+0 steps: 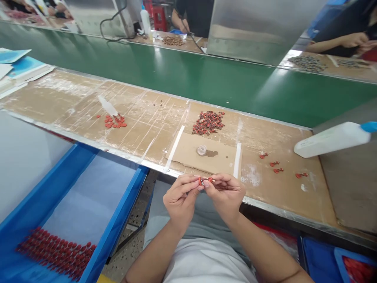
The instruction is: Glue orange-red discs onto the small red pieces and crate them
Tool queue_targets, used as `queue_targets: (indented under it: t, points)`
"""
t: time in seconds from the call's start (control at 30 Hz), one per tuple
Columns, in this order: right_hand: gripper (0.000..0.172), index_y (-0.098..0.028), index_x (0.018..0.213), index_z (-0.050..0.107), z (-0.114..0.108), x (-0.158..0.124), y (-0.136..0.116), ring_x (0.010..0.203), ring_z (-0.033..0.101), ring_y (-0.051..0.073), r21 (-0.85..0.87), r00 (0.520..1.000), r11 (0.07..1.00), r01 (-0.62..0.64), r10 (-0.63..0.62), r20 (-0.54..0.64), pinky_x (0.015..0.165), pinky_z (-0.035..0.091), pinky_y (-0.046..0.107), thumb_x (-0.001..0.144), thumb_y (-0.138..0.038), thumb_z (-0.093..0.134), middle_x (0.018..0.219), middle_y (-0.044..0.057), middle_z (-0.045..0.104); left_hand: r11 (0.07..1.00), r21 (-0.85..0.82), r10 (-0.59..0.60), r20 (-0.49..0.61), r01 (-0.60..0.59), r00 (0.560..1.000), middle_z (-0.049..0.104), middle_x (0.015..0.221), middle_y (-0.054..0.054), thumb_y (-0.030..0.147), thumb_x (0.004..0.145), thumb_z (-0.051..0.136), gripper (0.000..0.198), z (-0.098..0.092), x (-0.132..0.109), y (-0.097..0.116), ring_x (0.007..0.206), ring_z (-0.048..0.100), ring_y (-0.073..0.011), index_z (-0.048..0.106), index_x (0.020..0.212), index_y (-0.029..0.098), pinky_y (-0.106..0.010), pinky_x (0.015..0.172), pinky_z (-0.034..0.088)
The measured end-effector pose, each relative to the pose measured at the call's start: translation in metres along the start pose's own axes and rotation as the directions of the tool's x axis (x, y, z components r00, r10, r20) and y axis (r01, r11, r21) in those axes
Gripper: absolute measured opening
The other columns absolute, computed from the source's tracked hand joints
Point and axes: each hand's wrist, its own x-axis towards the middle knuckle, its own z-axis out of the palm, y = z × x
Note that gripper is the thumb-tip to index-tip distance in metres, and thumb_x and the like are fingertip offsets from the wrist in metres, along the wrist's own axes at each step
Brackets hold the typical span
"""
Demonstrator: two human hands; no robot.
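Observation:
My left hand (180, 196) and my right hand (226, 192) meet in front of my chest, just below the bench edge. Both pinch small red parts (205, 181) between fingertips; the left holds a round red piece, the right a red piece with a metal tip. On the bench straight ahead sit a small clear cap (202, 149) on a cardboard sheet (188, 151), and behind it a heap of red and brown parts (208, 122). A few red finished pieces (275, 163) lie to the right.
A white squeeze bottle (332, 138) lies at the right. Red discs (114, 121) and a small dropper bottle (107, 106) sit to the left. A blue tray (118, 220) at lower left holds rows of red pieces. Beyond the green conveyor (206, 82), other people work.

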Motion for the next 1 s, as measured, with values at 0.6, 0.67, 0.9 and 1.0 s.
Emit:
queue_targets:
  t: [0.6, 0.67, 0.9, 1.0]
  points:
    - [0.02, -0.02, 0.075, 0.07, -0.07, 0.011, -0.018, 0.06, 0.07, 0.015, -0.025, 0.953, 0.998, -0.057, 0.047, -0.299, 0.057, 0.059, 0.021, 0.06, -0.024, 0.083, 0.069, 0.002, 0.074, 0.996, -0.084, -0.002, 0.229, 0.022, 0.973, 0.072, 0.094, -0.002, 0.007, 0.073, 0.073, 0.027, 0.075, -0.011, -0.018, 0.093, 0.066, -0.0189, 0.074, 0.09, 0.027, -0.04, 0.085, 0.054]
    - [0.02, -0.02, 0.075, 0.069, -0.072, 0.012, -0.016, 0.06, 0.07, 0.014, -0.013, 0.953, 0.998, -0.059, 0.052, -0.299, 0.058, 0.058, 0.021, 0.06, -0.023, 0.083, 0.068, 0.001, 0.074, 0.993, -0.107, -0.026, 0.224, 0.051, 0.974, 0.072, 0.094, -0.002, 0.006, 0.073, 0.072, 0.027, 0.078, -0.013, -0.019, 0.093, 0.065, -0.0188, 0.074, 0.089, 0.027, -0.04, 0.086, 0.054]
    - [0.021, -0.019, 0.076, 0.068, -0.077, 0.018, -0.009, 0.059, 0.069, 0.014, 0.017, 0.96, 0.993, -0.116, 0.116, -0.256, 0.056, 0.058, 0.022, 0.062, -0.025, 0.083, 0.068, 0.002, 0.073, 0.988, -0.126, -0.058, 0.226, 0.088, 0.972, 0.072, 0.091, -0.001, 0.005, 0.072, 0.073, 0.026, 0.08, -0.009, -0.025, 0.091, 0.066, -0.0178, 0.075, 0.087, 0.027, -0.038, 0.086, 0.053]
    - [0.021, -0.019, 0.078, 0.067, -0.08, 0.022, -0.005, 0.063, 0.07, 0.014, 0.006, 0.959, 0.996, -0.091, 0.089, -0.268, 0.06, 0.059, 0.022, 0.064, -0.024, 0.082, 0.072, 0.002, 0.074, 0.981, -0.126, -0.115, 0.24, 0.149, 0.964, 0.073, 0.093, -0.001, 0.007, 0.073, 0.073, 0.025, 0.084, -0.008, -0.027, 0.092, 0.066, -0.017, 0.075, 0.087, 0.028, -0.036, 0.087, 0.053]
